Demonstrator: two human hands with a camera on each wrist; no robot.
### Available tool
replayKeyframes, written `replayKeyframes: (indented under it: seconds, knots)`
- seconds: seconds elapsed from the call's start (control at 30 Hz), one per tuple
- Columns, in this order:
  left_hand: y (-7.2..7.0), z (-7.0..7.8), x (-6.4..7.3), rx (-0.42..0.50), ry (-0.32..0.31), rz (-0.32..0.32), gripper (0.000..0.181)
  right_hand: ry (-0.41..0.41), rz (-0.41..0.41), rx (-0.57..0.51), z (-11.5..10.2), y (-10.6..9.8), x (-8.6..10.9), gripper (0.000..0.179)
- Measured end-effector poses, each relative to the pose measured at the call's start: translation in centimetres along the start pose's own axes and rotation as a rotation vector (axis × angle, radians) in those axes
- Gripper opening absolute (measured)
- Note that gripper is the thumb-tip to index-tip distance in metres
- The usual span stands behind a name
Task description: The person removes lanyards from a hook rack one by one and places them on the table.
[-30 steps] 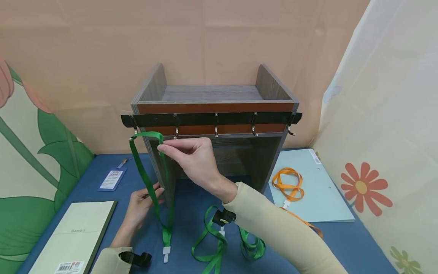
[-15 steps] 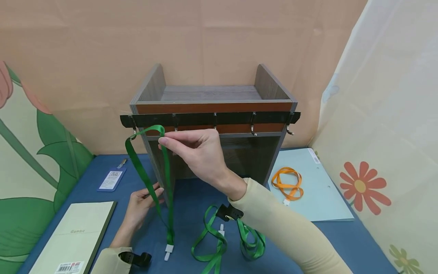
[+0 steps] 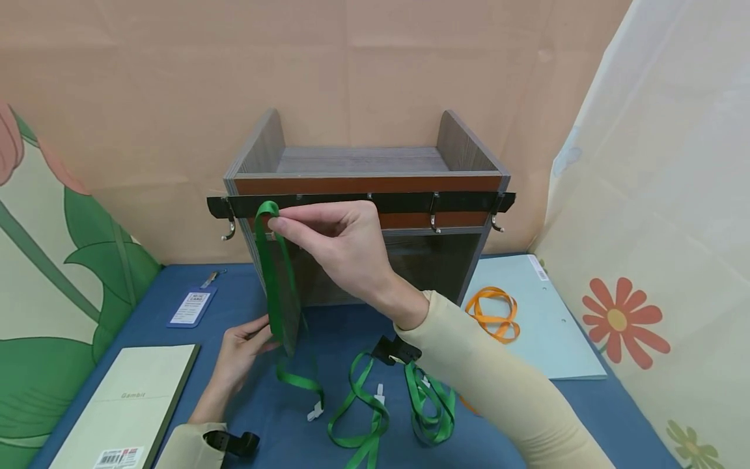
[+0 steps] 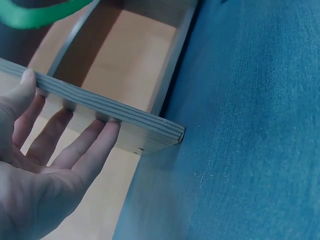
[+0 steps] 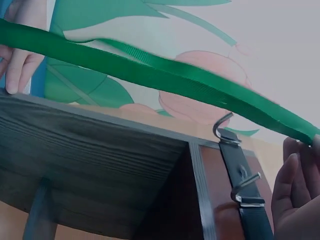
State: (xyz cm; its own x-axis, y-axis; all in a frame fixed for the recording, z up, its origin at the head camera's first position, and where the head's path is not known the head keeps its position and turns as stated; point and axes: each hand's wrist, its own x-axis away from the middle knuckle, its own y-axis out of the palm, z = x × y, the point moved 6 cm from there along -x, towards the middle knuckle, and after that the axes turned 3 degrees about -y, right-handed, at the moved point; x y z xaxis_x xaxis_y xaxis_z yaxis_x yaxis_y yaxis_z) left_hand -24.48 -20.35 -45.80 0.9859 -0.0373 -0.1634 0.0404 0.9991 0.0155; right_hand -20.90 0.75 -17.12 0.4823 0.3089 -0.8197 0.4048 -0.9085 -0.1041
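Note:
My right hand (image 3: 351, 251) pinches the top of a green lanyard (image 3: 269, 280) between thumb and fingertips, in front of the shelf unit's left side. The strap hangs down, and its white clip (image 3: 316, 412) is at the tabletop. In the right wrist view the lanyard (image 5: 150, 75) stretches across, apart from the metal hooks (image 5: 245, 187). My left hand (image 3: 237, 355) holds the front edge of the shelf's left side panel (image 4: 115, 110), thumb on one face and fingers on the other. The leftmost hook (image 3: 229, 229) on the black rail (image 3: 404, 202) has no strap on it.
Two more green lanyards (image 3: 359, 441) lie in front of the grey wooden shelf unit (image 3: 363, 159). An orange lanyard (image 3: 497, 316) lies on a pale blue folder (image 3: 545, 332) at right. A notebook (image 3: 125, 404) and a blue card holder (image 3: 192, 307) are at left.
My right hand has lifted the green lanyard up off the leftmost hook and toward the right. Its lower end has swung right. My left hand stays on the panel.

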Motion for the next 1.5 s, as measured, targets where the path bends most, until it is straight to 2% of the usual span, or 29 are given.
replayKeyframes:
  seconds: [0.13, 0.33, 0.6, 0.87, 1.13, 1.5]
  knots:
    - [0.0, -0.1, 0.0, -0.029, -0.007, 0.013, 0.037, -0.008, 0.006, 0.032, -0.3, -0.6, -0.7, 0.015]
    - [0.0, 0.1, -0.1, 0.032, 0.03, -0.022, 0.038, 0.007, 0.048, 0.079, -0.5, -1.5, -1.4, 0.013]
    - [0.1, -0.1, -0.1, 0.03, 0.011, -0.026, 0.035, 0.035, 0.034, 0.118, -0.5, -2.0, -1.0, 0.012]
    - [0.1, 0.1, -0.1, 0.027, 0.006, -0.023, 0.04, 0.077, -0.003, 0.122, -0.6, -1.9, 0.3, 0.012]
    - [0.1, 0.2, -0.1, 0.018, -0.005, -0.029, 0.042, 0.105, 0.019, 0.108, -0.5, -2.1, 2.2, 0.013]
    - [0.0, 0.2, -0.1, 0.014, -0.008, -0.023, 0.04, 0.189, 0.017, 0.035, 1.8, -1.8, 6.0, 0.015]
